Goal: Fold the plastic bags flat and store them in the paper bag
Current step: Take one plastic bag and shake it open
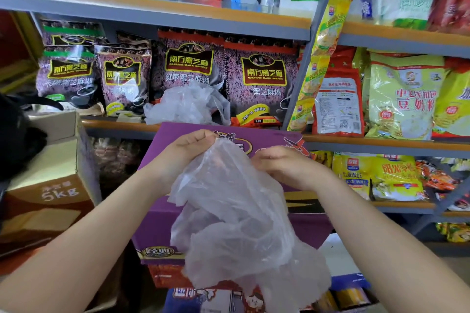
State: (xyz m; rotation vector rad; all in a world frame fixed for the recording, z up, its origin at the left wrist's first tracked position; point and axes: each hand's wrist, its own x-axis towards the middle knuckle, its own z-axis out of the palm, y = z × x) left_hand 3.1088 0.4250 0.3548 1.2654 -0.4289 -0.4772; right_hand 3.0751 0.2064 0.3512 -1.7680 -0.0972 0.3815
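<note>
Left hand and right hand each pinch the top edge of the crumpled translucent plastic bag, hanging it over the purple cardboard box, likely to straighten it for folding; more crumpled bags lie on the shelf at 12 o'clock

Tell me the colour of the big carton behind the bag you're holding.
Purple, with gold and red print; the carton shows in the head view, behind the clear plastic bag.
</note>
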